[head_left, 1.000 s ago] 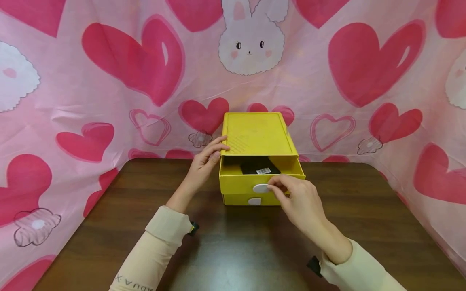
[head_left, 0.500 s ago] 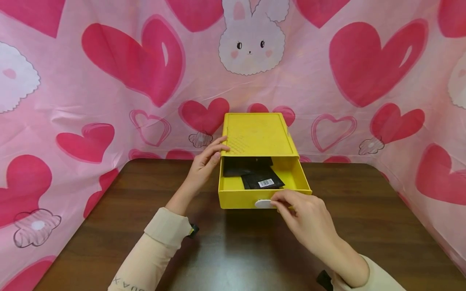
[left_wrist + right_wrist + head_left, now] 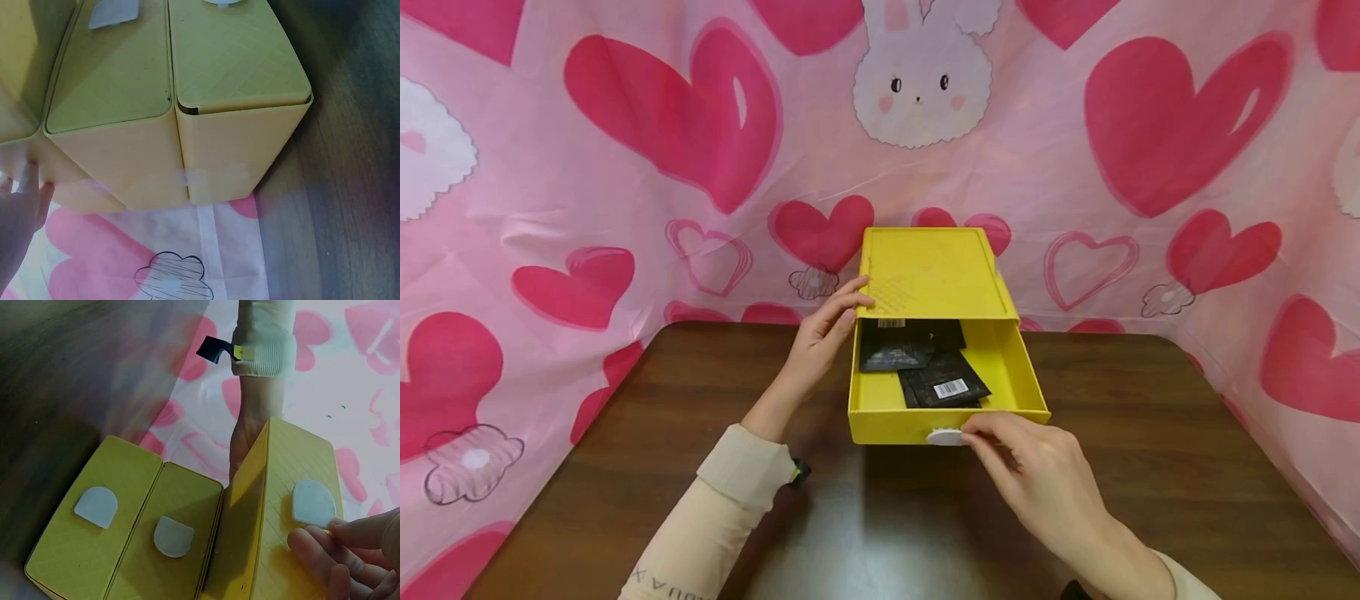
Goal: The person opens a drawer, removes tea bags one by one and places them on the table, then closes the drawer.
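Observation:
A yellow drawer cabinet (image 3: 936, 271) stands at the back of the table, its top drawer (image 3: 887, 428) pulled far out. Between thumb and fingers my right hand (image 3: 1045, 475) pinches the drawer's white handle (image 3: 942, 437). My left hand (image 3: 820, 337) rests its outstretched fingers against the cabinet's upper left side. Inside the drawer lie several flat black packets (image 3: 955, 377), one with a white barcode label; those farther back are partly hidden under the cabinet top. In the right wrist view, two lower drawers (image 3: 134, 487) are closed, each with a white handle (image 3: 174, 536).
The dark wooden table (image 3: 647, 433) extends to both sides and in front. A pink cloth (image 3: 700, 150) with hearts and rabbits hangs close behind the cabinet and along both sides.
My right hand has drawn the top drawer toward me, and more of the black packets show inside. The left hand has stayed against the cabinet's side.

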Demonstrator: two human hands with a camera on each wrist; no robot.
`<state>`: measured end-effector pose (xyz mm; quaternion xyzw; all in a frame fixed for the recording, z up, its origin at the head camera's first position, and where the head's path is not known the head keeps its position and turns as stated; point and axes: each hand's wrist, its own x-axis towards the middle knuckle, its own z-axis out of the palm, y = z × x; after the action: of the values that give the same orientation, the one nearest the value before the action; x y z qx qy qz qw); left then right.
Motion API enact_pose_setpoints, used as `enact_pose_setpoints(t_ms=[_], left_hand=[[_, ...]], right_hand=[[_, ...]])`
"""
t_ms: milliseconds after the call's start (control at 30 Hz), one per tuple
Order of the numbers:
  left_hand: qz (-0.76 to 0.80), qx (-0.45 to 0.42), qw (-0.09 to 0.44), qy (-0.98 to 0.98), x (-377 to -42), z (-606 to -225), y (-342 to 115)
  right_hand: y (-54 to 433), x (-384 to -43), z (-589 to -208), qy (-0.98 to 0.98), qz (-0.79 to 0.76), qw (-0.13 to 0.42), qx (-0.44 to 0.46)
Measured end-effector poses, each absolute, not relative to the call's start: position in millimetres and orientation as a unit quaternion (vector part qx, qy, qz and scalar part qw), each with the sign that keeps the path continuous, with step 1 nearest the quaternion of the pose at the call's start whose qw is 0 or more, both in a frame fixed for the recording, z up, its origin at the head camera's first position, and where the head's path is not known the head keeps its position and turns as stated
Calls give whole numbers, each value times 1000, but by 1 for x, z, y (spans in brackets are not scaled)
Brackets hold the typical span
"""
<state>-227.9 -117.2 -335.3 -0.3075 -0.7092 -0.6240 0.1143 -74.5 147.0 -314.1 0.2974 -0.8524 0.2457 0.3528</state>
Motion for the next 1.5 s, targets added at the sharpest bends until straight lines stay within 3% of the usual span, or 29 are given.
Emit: enact_pose_setpoints(t_ms=[233, 400, 500, 633, 733, 867, 1067, 1500], left_hand=[[-628, -317, 117, -701, -229, -334, -117], [-622, -327, 121, -701, -230, -333, -116], [-620, -330, 122, -701, -231, -332, -117], [-617, -328, 124, -705, -232, -332, -119], [-616, -325, 124, -707, -232, -334, -121], [-620, -322, 122, -705, -231, -339, -120], [-624, -320, 116, -703, -229, -344, -117], [-622, -326, 125, -700, -229, -339, -117]], right_hand=[[154, -73, -305, -855, 252, 339, 301], [168, -75, -270, -873, 255, 303, 285], [174, -84, -240, -902, 247, 226, 273], [173, -115, -204, -937, 227, 68, 257], [165, -143, -186, -942, 211, -22, 259], [149, -174, -186, -941, 171, -95, 278], [134, -192, -207, -933, 120, -263, 214], [129, -195, -207, -910, 221, -342, 81]])
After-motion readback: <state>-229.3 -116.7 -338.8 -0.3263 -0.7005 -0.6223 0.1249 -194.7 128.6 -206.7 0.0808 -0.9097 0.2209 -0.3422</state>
